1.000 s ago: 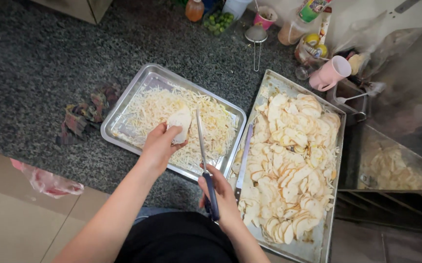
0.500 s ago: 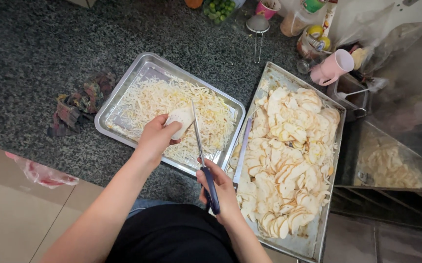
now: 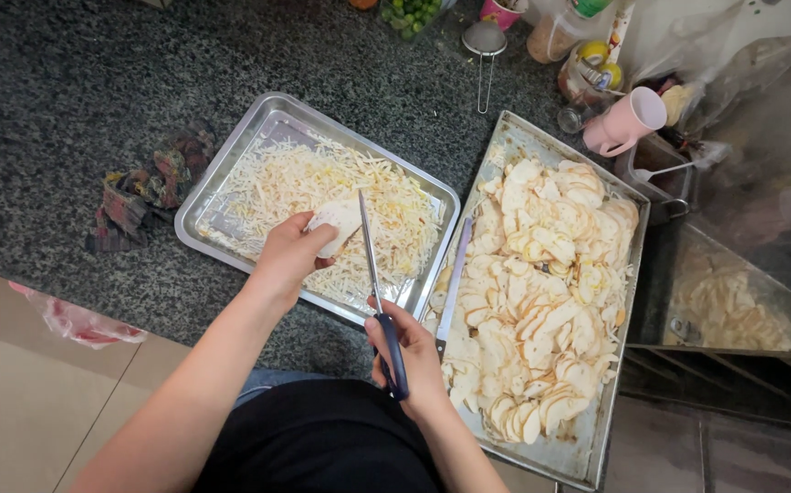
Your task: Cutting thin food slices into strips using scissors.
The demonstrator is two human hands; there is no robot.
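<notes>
My left hand (image 3: 286,260) holds a pale, thin slice (image 3: 340,219) over a metal tray (image 3: 222,173) heaped with fine pale shreds (image 3: 322,183). Near the counter's front edge, my right hand (image 3: 418,361) grips blue-handled scissors (image 3: 393,351). Their long blades are spread wide. One blade points up beside the slice, and the other lies along the edge of a second metal tray (image 3: 587,447). That tray is piled with several pale round slices (image 3: 541,292).
A crumpled multicoloured cloth (image 3: 140,196) lies left of the shred tray on the dark speckled counter. A small strainer (image 3: 485,41), jars and a pink cup (image 3: 628,123) stand at the back right. A glass box (image 3: 733,310) with more slices stands right, and a pink bag (image 3: 76,319) hangs lower left.
The view has drifted a little. Both hands keep their places, the left with the slice over the shreds, the right on the scissors.
</notes>
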